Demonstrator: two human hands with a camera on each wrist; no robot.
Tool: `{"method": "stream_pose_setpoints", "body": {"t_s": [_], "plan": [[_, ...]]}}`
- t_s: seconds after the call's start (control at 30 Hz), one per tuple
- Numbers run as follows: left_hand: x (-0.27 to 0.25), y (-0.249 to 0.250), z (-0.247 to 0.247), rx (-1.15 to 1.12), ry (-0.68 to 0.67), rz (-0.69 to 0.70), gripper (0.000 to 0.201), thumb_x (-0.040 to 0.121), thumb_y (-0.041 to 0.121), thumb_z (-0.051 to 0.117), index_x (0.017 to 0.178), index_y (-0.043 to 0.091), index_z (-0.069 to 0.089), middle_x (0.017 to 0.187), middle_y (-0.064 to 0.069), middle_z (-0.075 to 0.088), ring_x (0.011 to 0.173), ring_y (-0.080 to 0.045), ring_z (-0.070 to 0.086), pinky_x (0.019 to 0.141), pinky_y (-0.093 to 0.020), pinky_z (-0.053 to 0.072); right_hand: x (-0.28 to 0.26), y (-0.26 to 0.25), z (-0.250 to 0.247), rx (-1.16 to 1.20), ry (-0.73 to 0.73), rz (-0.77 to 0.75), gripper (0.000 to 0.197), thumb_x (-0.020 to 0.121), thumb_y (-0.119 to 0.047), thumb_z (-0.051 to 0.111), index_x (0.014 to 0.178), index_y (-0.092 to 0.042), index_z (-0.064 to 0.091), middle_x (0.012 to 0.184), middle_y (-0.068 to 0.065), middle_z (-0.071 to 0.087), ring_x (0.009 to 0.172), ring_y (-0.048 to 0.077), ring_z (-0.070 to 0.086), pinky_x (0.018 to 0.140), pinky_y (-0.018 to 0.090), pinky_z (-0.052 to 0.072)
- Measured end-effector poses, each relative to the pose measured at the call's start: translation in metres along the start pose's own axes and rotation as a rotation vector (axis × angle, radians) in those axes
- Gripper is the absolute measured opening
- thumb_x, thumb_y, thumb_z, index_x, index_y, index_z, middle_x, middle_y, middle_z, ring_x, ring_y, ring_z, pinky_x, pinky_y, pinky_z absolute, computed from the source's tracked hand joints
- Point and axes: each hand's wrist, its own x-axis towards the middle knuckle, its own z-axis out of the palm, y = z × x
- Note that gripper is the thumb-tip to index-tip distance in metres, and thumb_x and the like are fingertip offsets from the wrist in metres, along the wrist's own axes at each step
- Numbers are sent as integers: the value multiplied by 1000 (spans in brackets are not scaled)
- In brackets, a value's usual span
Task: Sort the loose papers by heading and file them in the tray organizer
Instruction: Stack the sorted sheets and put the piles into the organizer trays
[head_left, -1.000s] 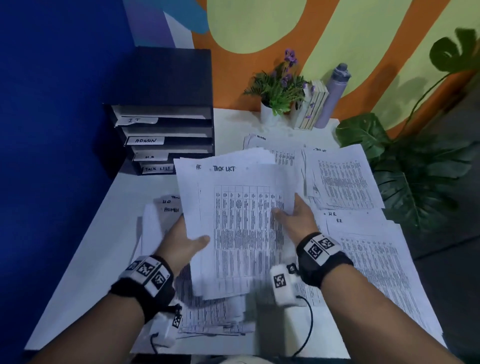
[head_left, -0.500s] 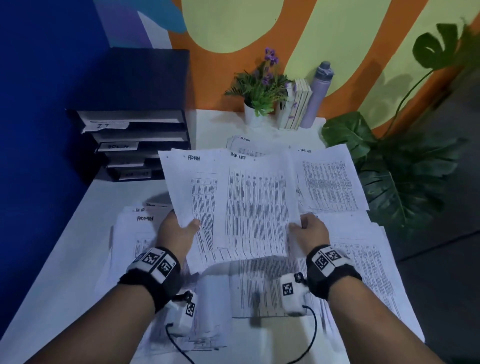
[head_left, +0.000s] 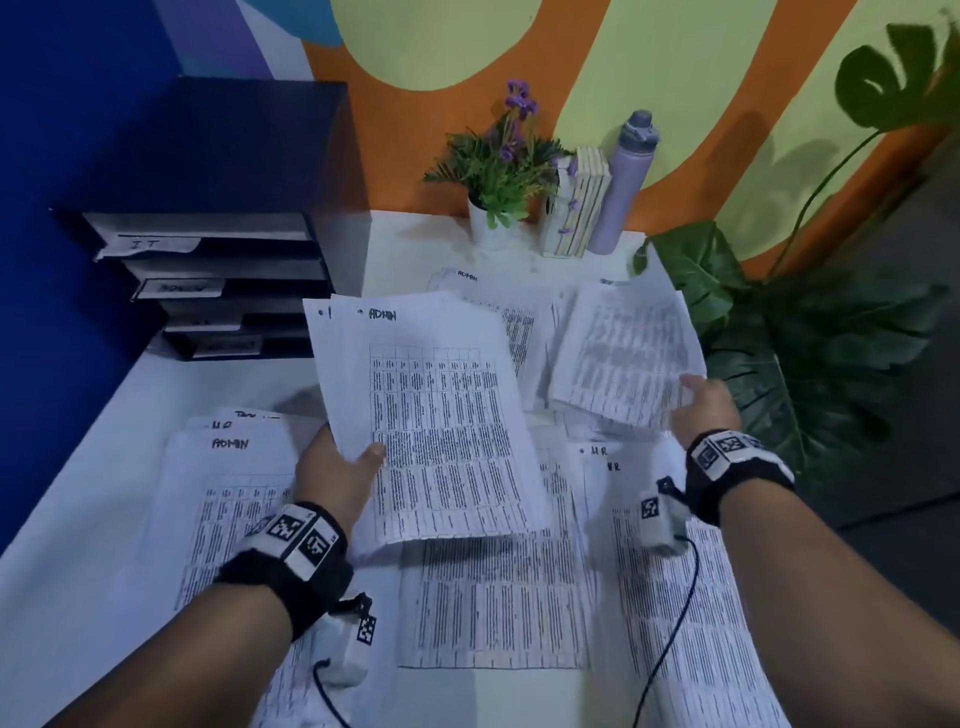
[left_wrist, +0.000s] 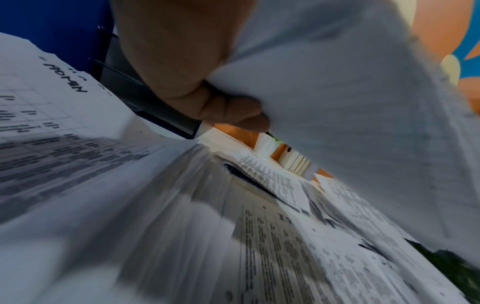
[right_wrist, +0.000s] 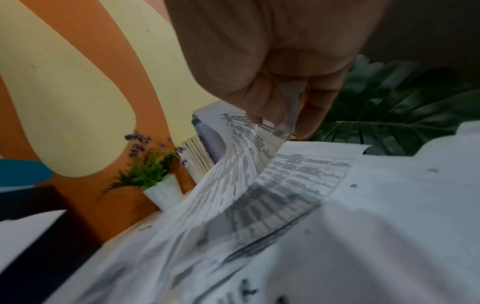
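Head view shows the left hand (head_left: 337, 473) gripping a stack of sheets (head_left: 436, 415) headed ADMIN, thumb on top, held up over the middle of the desk (head_left: 78, 597). The right hand (head_left: 709, 405) pinches the near corner of a separate printed sheet (head_left: 628, 353), lifted toward the right edge; its heading is too blurred to read. Right wrist view confirms that sheet's corner clamped between thumb and fingers (right_wrist: 319, 102).

More loose papers cover the desk beneath both hands: an ADMIN pile (head_left: 228, 499) near the left edge, sheets marked HR (head_left: 649, 545) along the right edge, another ADMIN sheet (head_left: 467, 283) toward the far edge. The black tray organizer (head_left: 218, 291) stands at the far left corner, its top label reading IT; the lower labels are blurred. At the far edge stand a potted purple-flowered plant (head_left: 498, 171), a row of books (head_left: 576, 208) and a lilac bottle (head_left: 623, 182). A large-leaved plant (head_left: 810, 338) crowds the right edge just beside the right hand.
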Motion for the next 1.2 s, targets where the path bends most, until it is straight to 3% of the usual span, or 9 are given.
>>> {"method": "stream_pose_setpoints", "body": {"t_s": [0.23,0.4,0.53,0.67,0.73,0.83,1.0,1.13,1.2], "plan": [[-5,-8,5,88,29,-6,27,89,21,70,113,17,58,93,1,60,92,-26,58,84,-37,49,38,28,-3,-152,-26,-97,53,89,7,43,139,-7,50,147,17,40,129,35,45,107,40,38],[-5,-10,7,71,41,-19,28,85,24,75,107,20,58,89,2,62,89,-25,59,84,-35,50,30,12,0,-353,-21,-26,56,88,-6,53,138,-32,47,159,3,14,141,35,18,112,55,21],[-5,-14,3,42,42,-27,36,78,26,82,107,17,62,95,-2,67,89,-24,62,79,-30,47,-7,-27,23,27,-226,-254,43,95,-28,57,137,-19,52,143,4,48,128,27,46,107,43,38],[-4,-18,-7,11,35,-33,33,78,28,82,102,20,62,93,0,68,87,-23,63,79,-29,48,-67,-51,68,357,-581,-74,65,85,-51,65,138,-18,45,129,-2,55,114,21,57,102,42,46],[-3,-21,-15,9,40,-34,23,85,32,75,101,23,62,92,1,67,89,-25,64,80,-32,50,-84,-54,90,456,-595,13,55,85,-43,70,128,-15,50,118,2,58,104,23,61,97,42,49],[0,-27,-31,9,23,-47,14,96,36,59,104,24,62,97,0,66,96,-28,64,89,-41,52,-101,-58,106,517,-448,29,22,89,-21,65,100,-3,60,84,6,62,71,20,57,71,34,50],[5,-39,-61,2,20,-65,20,90,30,69,107,20,68,100,1,68,97,-24,64,94,-39,50,-115,-61,110,585,-348,53,16,90,-16,58,76,-13,51,72,9,54,69,20,52,69,38,48],[7,-48,-74,44,-62,-104,10,86,36,72,83,33,63,87,12,68,91,-23,67,88,-39,53,-133,-72,122,598,-420,54,4,91,-16,58,93,-20,56,89,2,65,80,20,61,82,38,52],[6,-50,-78,64,-91,-86,11,90,43,65,84,33,62,88,10,68,93,-25,66,88,-37,52,-145,-81,128,629,-445,64,21,93,-15,58,111,-25,57,102,-2,68,93,19,65,87,38,54]]}}
